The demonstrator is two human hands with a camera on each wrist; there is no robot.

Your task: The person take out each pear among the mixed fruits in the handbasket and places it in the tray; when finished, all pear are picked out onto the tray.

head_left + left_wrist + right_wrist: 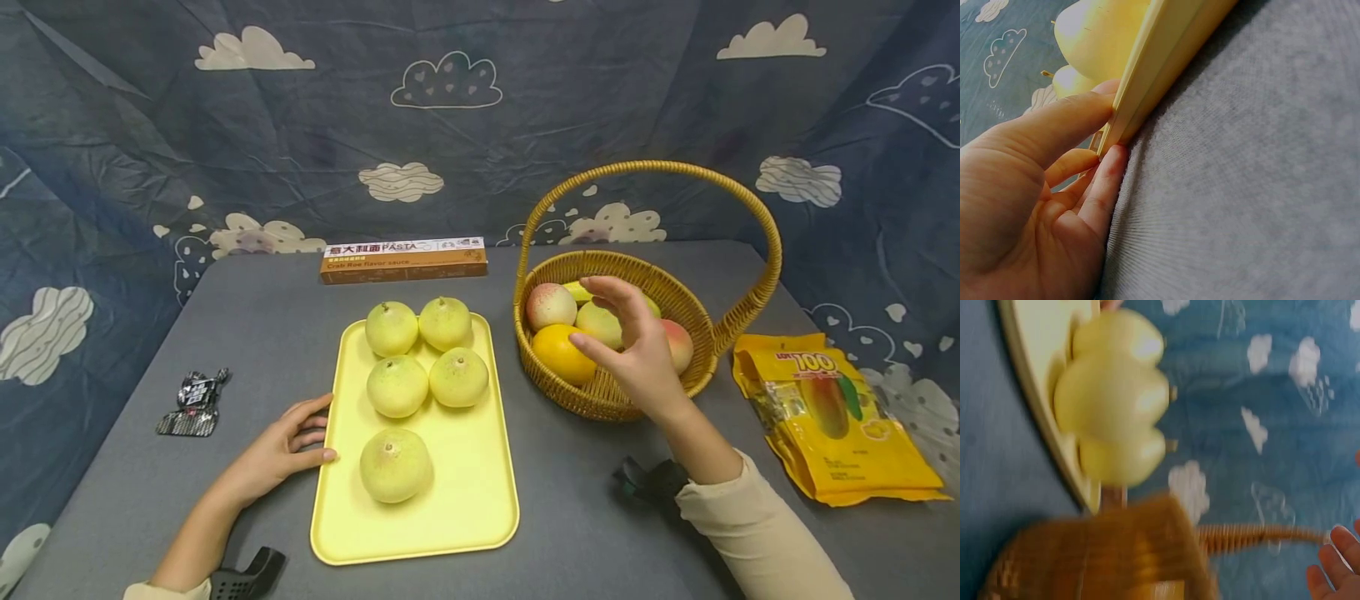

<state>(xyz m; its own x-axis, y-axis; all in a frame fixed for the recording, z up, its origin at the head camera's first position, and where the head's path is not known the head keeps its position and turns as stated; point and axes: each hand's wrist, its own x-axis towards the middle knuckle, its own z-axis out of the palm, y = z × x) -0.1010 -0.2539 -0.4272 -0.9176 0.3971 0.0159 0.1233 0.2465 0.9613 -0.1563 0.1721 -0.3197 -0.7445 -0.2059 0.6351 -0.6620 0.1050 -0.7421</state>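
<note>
My left hand (285, 446) holds the left rim of a yellow tray (465, 525), thumb on the rim and fingers against the outer side. Several round yellow-green fruits (395, 465) with short stems sit on the tray, most towards its far end. My right hand (637, 354) hovers over the wicker basket (547, 387), thumb and fingers spread apart with nothing between them. Inside the basket lie an orange-yellow fruit (564, 353), a peach (551, 306), a second peach (678, 346) partly behind the hand, and a green fruit (598, 323). The right wrist view is blurred.
A pasta box (403, 261) lies behind the tray. Yellow mango candy bags (840, 425) lie right of the basket, and a small black wrapped packet (197, 404) at the left. The basket's tall handle (652, 167) arches overhead. Cloud-printed cloth (300, 125) hangs behind the table.
</note>
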